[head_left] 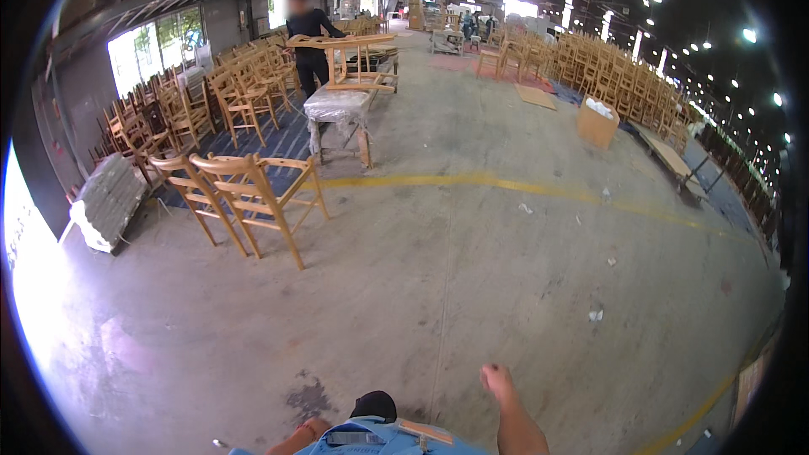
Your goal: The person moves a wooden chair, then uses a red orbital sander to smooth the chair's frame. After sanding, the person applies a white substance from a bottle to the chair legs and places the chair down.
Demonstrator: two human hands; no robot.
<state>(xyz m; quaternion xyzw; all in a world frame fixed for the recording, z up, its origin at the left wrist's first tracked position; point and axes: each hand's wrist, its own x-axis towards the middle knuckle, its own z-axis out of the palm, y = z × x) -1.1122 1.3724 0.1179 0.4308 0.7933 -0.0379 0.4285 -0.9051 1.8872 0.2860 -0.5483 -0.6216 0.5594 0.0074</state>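
Observation:
My right hand hangs over the concrete floor in front of me, its fingers curled in. I see nothing held in it, and it touches nothing. At the lower edge, beside my blue shirt, part of my left hand and wrist shows; its fingers are hidden. Ahead to the left, two light wooden chair frames stand close together on the floor, out of reach of both hands. The toe of a black shoe shows below.
Farther off, a co-worker handles a wooden chair frame lying on a wrapped table. Stacked chairs line the right side. A cardboard box stands near them. A yellow line crosses the floor; a wrapped bundle leans left.

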